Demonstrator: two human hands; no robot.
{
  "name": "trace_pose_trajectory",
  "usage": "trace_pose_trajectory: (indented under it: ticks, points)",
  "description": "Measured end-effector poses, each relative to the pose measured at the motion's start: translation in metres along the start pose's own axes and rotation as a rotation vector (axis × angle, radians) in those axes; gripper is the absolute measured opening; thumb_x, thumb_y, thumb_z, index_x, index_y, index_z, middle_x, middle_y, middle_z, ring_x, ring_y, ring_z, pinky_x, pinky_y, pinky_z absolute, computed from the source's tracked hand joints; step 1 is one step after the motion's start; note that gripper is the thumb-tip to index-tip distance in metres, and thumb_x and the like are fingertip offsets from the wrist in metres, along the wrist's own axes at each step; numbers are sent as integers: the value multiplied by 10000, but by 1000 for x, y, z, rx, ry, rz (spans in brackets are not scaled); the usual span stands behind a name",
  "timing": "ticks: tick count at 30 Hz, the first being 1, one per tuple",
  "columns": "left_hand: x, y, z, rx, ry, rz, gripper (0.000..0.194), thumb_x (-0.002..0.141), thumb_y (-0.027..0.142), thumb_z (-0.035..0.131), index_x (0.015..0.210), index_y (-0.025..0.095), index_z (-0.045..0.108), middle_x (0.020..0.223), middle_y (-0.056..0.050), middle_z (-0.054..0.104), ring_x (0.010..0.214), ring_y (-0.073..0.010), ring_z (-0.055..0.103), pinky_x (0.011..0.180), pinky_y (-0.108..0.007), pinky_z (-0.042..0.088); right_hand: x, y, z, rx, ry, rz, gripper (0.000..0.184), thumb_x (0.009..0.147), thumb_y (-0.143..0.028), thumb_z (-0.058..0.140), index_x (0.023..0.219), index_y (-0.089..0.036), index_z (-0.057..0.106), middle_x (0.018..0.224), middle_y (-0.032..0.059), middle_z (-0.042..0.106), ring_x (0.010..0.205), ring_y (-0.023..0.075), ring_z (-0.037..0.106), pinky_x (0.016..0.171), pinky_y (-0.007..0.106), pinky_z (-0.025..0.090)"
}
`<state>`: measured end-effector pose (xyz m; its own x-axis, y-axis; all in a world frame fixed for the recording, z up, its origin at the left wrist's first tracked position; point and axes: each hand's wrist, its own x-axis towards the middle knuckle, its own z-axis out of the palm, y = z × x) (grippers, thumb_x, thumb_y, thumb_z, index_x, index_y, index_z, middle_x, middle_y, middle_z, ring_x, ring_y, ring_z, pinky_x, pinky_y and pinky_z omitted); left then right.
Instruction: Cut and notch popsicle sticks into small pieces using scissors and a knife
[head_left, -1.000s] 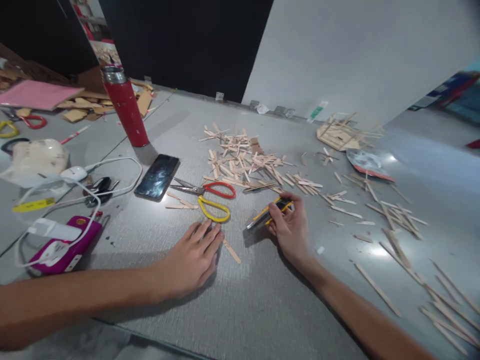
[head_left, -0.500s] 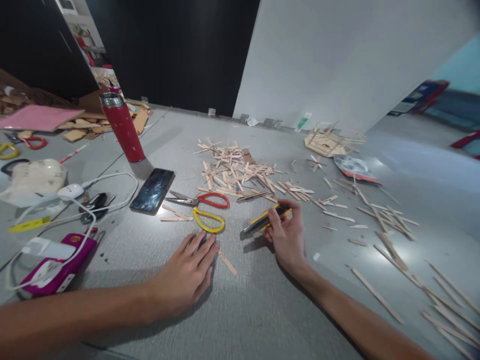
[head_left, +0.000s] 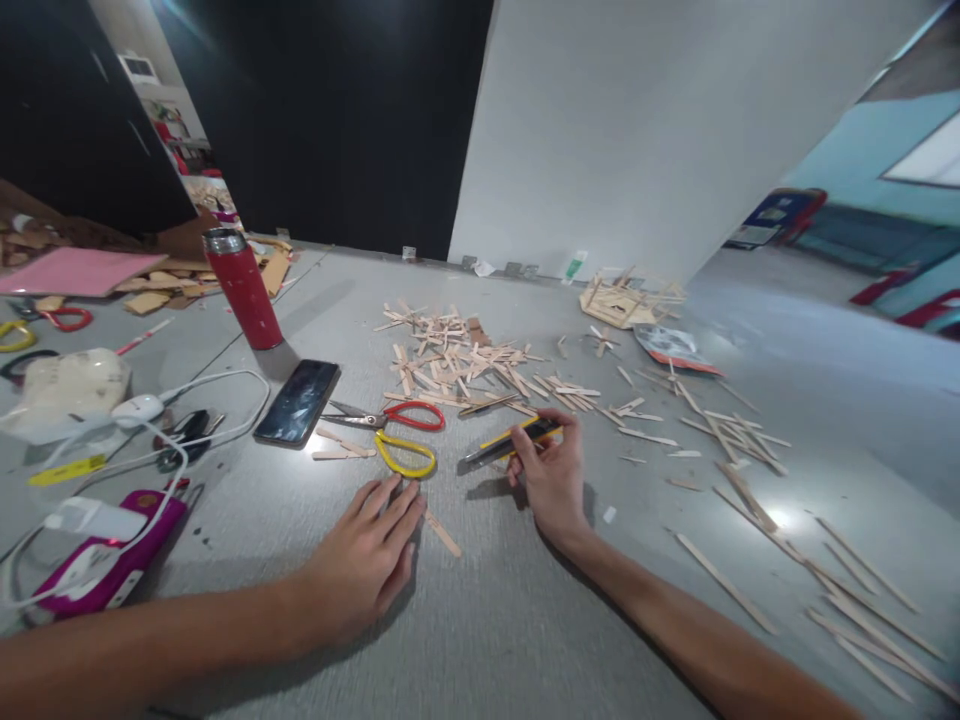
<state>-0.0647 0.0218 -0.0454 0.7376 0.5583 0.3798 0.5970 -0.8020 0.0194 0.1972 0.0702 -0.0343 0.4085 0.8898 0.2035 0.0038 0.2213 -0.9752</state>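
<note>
My left hand [head_left: 369, 548] lies flat on the table with its fingers stretched out. Its fingertips touch or cover one end of a short wooden stick [head_left: 444, 534]; I cannot tell which. In my right hand [head_left: 556, 478] is a yellow-and-black utility knife [head_left: 510, 442], its tip pointing left, a little above the tabletop. Just beyond my left fingers lie scissors [head_left: 384, 424] with one red and one yellow handle, blades spread toward the left. Two or so cut stick pieces [head_left: 343, 450] rest beside the blades.
A pile of cut sticks [head_left: 450, 350] spreads behind the scissors. Longer sticks [head_left: 726, 582] lie to the right, near a small wooden stick frame [head_left: 619, 305] and a plastic packet [head_left: 673, 348]. On the left are a phone [head_left: 297, 402], a red bottle [head_left: 244, 290], white cables and a purple device [head_left: 127, 545].
The whole scene has shifted slightly left and down in view as the head turned. The utility knife has stayed in my right hand, and my left hand remains flat by the short stick.
</note>
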Motion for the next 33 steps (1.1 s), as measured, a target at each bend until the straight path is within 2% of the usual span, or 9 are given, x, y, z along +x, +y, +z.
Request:
trace_pose_trajectory:
  ticks: [8,16,22,24,28,33]
  points:
    - [1,-1,0,4,-7,-2,431,1014,183,425,1362,65,650,1419,-154,665,1294,-341,594,1071,-512,500,-3,0,3,34,-19,-11,554,794,-489,815,1095,-291,394,675,-125,571,317,74,476,292,194,435]
    - [-1,0,5,-26,-22,-36,440,1029,211,423,1398,90,630,1443,-144,649,1329,-326,573,1104,-510,477,-1,1,3,35,-28,0,560,799,-503,814,1096,-286,391,635,-141,551,314,76,480,294,182,424]
    - [0,-1,-1,-13,-35,-24,431,1025,211,439,1384,76,636,1440,-154,650,1321,-331,589,1093,-505,494,-3,-1,3,41,-43,34,557,803,-477,817,1133,-290,409,647,-140,540,326,72,473,310,182,423]
    - [1,-1,-3,-3,-44,-15,428,1029,216,439,1377,65,639,1432,-152,657,1309,-335,600,1086,-496,503,-4,-2,2,44,-53,47,624,802,-463,819,1224,-300,390,653,-140,541,329,81,477,310,191,428]
    - [2,0,-5,-9,-48,-14,423,1032,226,456,1380,67,634,1424,-148,664,1300,-340,608,1080,-493,507,-3,-2,2,39,-59,76,888,775,-437,843,1431,-318,256,640,-143,555,325,102,482,300,202,421]
    - [0,1,-2,-30,-20,-37,419,1031,213,455,1389,83,629,1433,-138,659,1305,-323,603,1086,-483,507,-3,-5,3,6,-72,123,970,756,-470,844,1482,-290,226,625,-144,581,303,96,461,288,195,403]
